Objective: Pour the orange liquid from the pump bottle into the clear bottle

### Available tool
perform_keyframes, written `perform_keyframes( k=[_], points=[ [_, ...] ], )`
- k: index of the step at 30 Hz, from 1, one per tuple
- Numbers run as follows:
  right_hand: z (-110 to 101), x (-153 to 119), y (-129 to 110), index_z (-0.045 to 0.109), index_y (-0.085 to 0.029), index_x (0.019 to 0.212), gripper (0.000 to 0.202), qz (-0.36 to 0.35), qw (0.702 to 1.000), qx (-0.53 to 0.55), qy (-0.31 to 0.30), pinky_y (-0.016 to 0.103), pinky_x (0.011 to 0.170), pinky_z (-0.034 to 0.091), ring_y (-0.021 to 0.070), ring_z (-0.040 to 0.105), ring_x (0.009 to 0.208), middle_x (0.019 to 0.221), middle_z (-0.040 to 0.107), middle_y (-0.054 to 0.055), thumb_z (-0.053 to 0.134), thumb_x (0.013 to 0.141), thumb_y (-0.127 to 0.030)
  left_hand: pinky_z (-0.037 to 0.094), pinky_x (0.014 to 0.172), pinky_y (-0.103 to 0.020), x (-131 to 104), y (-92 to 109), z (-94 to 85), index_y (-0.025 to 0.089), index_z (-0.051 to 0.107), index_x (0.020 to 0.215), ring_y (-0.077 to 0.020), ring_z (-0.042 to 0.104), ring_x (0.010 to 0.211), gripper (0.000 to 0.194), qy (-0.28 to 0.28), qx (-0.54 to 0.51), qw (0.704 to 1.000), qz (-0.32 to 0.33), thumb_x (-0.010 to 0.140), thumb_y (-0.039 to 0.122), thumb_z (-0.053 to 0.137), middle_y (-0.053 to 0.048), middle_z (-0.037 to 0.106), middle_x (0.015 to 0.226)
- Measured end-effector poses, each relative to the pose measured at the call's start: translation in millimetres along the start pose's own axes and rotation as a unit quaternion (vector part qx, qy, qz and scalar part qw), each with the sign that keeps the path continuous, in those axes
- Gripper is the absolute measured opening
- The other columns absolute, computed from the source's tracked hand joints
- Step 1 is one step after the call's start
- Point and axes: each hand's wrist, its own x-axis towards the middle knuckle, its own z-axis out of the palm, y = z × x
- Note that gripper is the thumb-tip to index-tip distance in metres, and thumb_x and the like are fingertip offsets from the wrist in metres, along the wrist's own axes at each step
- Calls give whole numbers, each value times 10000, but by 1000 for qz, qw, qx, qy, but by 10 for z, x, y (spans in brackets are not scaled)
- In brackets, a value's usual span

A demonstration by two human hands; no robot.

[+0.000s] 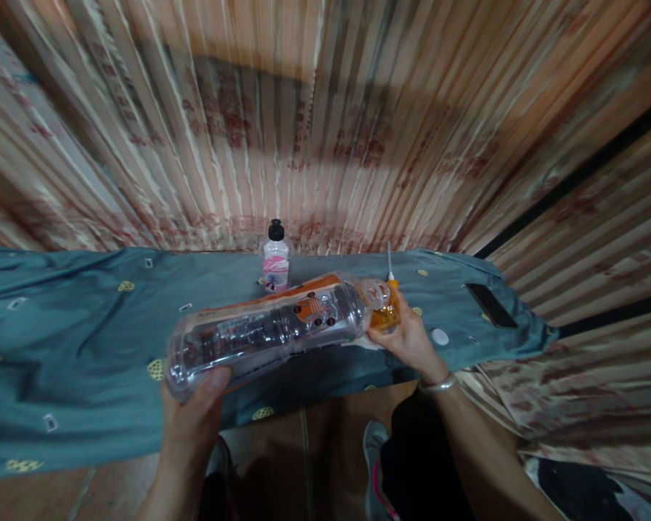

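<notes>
The left hand (195, 401) has its grip around the base of the large clear bottle (271, 333), tilted over the cloth-covered tabletop (103, 347); its neck points to 2 o'clock. There, the right hand's (412, 340) grip holds the amber container (385, 311) against the neck. From the large clear bottle, the black-capped bottle (276, 264) stands at 12 o'clock, the phone (491, 305) lies at 3 o'clock

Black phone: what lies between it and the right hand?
A small, round white piece lies on the teal cloth between the right hand and the black phone, as the head view shows.
</notes>
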Motion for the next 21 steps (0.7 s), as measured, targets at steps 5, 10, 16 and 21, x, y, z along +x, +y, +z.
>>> perform_keyframes(
  k=[5,10,16,21],
  points=[
    [-19,-1,-3,527,-181,1451,858,10,1000,-7,-6,483,1077,580,340,747,1190,1334,750,149,856,694,-416,606,954,-424,10,10,9,253,810,1026,-308,742,1003,475,-16,4,1000,9,619,470,925,-67,788,1035],
    [-13,-5,-26,529,-179,1450,844,9,1000,-3,-3,493,1072,583,340,750,1180,1320,755,143,849,702,-404,613,921,-364,-2,11,-6,253,795,1078,-282,738,1013,538,7,-9,1000,15,592,427,945,-58,791,1069],
    [-14,-2,-21,527,-203,1460,836,-5,1000,-8,-14,501,1096,569,331,735,1206,1349,738,126,850,706,-361,637,872,-382,0,29,-50,261,802,1027,-291,752,941,494,0,-4,1000,0,581,417,945,-51,792,968],
    [-18,4,-25,528,-193,1470,846,-9,1000,-12,-19,497,1105,567,336,720,1235,1370,728,130,846,699,-334,607,927,-338,6,34,-76,286,812,997,-255,747,969,434,0,-11,1000,11,602,390,956,-21,782,940]
  ],
)
